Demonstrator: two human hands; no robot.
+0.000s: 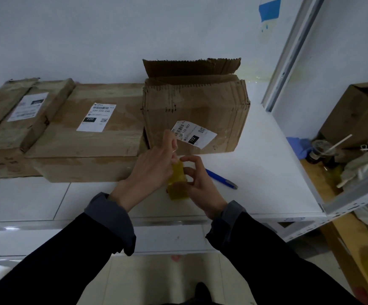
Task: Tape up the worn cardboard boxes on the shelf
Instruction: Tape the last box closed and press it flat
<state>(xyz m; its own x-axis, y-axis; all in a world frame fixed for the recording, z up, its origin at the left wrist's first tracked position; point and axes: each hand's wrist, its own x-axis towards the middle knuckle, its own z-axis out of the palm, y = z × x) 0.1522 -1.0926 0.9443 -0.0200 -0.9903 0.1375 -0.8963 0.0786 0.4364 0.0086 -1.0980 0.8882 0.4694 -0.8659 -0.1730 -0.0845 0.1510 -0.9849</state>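
A yellowish roll of tape (pixel 177 182) is held over the white shelf (pixel 266 172), between both hands. My right hand (pixel 200 183) grips the roll from the right side. At the roll's top, my left hand (pixel 154 166) has its fingertips pinched, seemingly on the tape's end. Just behind the hands stands a worn, crumpled cardboard box (pixel 196 111) with its back flap up and a white label marked 122. Two flatter worn boxes lie to its left, one labelled 220 (pixel 90 137) and another (pixel 7 128) at the far left.
A blue pen (pixel 221 179) lies on the shelf right of my hands. The shelf's metal upright (pixel 293 53) rises at the right. Beyond it, a wooden surface holds another box (pixel 354 115), a plastic cup with a straw (pixel 323 148) and a blue cloth (pixel 299 144).
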